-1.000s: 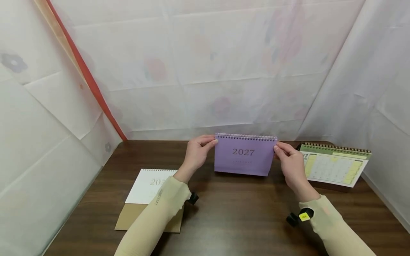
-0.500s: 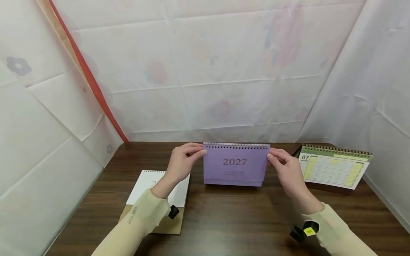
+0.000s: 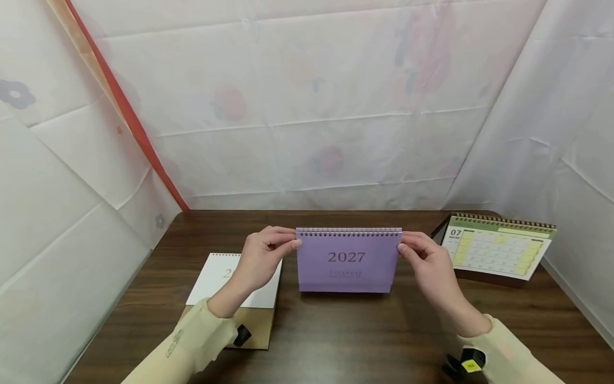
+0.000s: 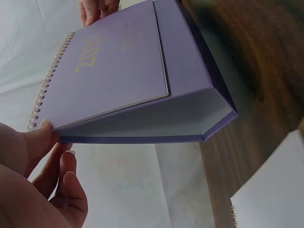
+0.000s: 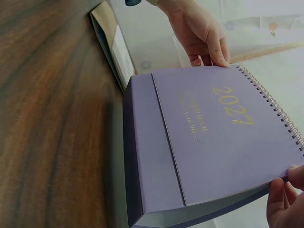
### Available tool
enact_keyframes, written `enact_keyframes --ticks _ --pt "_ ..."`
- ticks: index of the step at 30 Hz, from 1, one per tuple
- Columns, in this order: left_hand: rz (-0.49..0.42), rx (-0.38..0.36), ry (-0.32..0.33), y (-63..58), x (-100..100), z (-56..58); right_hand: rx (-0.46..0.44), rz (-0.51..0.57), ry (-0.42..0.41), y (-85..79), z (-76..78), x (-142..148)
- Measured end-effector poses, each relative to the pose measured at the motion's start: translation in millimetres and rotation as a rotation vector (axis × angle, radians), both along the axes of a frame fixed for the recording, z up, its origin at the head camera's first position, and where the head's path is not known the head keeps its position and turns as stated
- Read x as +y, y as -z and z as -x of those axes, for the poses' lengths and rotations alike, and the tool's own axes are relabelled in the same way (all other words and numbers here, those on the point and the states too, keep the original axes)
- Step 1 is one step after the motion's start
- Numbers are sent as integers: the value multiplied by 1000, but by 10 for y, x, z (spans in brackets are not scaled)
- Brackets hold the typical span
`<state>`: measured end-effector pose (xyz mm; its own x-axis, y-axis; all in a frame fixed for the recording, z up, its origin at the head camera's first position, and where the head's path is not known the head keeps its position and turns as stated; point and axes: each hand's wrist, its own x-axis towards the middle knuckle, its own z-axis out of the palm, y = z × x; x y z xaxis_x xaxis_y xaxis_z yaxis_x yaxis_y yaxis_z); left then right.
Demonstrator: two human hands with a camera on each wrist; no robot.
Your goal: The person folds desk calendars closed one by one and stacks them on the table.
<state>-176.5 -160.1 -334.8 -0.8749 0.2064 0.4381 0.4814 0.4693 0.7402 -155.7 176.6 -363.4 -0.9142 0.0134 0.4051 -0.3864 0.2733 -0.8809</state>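
A purple spiral-bound 2027 desk calendar (image 3: 347, 266) stands upright in the middle of the head view, its cover facing me. My left hand (image 3: 261, 258) pinches its upper left edge, thumb in front and fingers behind. At the opposite upper corner, my right hand (image 3: 431, 269) pinches it the same way. The left wrist view shows the hollow, wedge-shaped stand of the purple calendar (image 4: 109, 66) from its side. In the right wrist view the gold lettering and wire binding of the purple calendar (image 5: 204, 137) show, with both hands at its spiral end.
A white desk calendar (image 3: 259, 298) on a brown stand lies at the left, partly hidden by the left arm. A green and yellow desk calendar (image 3: 499, 248) stands at the right. The dark wooden table (image 3: 336, 336) backs onto a white patterned cloth (image 3: 288, 106).
Both hands have brought the purple calendar toward me and to the left, keeping their pinch on its upper edges. The other two calendars stay in place.
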Motion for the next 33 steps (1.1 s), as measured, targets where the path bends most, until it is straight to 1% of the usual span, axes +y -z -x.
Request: enact_keyframes --ticks 4,8,11,14,18,20,23,26,28,33 --pt "17 -7 -10 44 -17 -57 -8 -23 -14 49 -44 3" --pt "49 -23 -18 94 -32 -99 -37 -53 -26 96 -65 18" --pt "71 -6 -13 137 -43 -117 -69 -77 -31 136 -84 29" --pt "93 32 0 190 -53 -123 -82 -117 -35 187 -97 48" --pt "112 75 9 243 -58 -120 -37 -151 -39 240 -85 81" --pt "138 76 7 253 -60 -124 -9 -159 -45 254 -73 93" --pt "211 36 10 268 -71 -135 16 -181 -55 281 -56 111" --pt "281 -30 22 284 -88 -154 28 -225 -60 340 -54 131" --pt "296 -66 35 295 -96 -162 39 -257 -65 392 -59 147" --pt "299 -104 57 330 -110 -172 47 -306 -113 509 -75 182"
